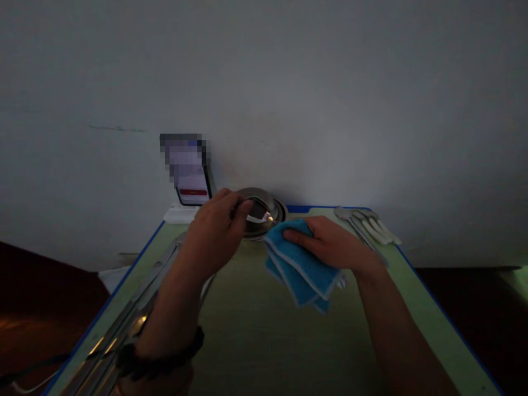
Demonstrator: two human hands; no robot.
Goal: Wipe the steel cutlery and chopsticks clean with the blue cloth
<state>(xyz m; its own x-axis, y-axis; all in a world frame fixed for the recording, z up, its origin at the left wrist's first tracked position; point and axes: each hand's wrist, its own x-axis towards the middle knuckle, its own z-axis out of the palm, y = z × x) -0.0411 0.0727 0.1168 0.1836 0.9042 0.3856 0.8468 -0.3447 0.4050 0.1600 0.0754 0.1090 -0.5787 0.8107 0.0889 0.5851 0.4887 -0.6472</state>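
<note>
Clock is from the counter's middle, 12 at the wall. Counter: pale green top, faint grain, blue edging along the sides and far edge. Far edge sits up against a plain grey wall with a thin dark scuff at 10. Room is dim; floor dark reddish-brown at 9, with a dull orange sheen. Cable at 8, by the counter's side.

Phone at 11, upright in a white stand, screen lit. Upper screen is pixelated; red bar lower down, any text on it too small to read. Cloth carries a small white tag, also unreadable.

Left hand near 11, thumb and fingers pinching a pale-handled utensil; it's in front of the dish at 12, pointing to 3. Can't tell its type, far end blurs into the dish. Right hand near 1, gripping a folded blue cloth, thumb on top, loose folds hanging toward 6. Black band on the left wrist.

Spoon and several white-handled pieces at 1. Long steel cutlery runs 8 to 10, partly behind the left forearm.
</note>
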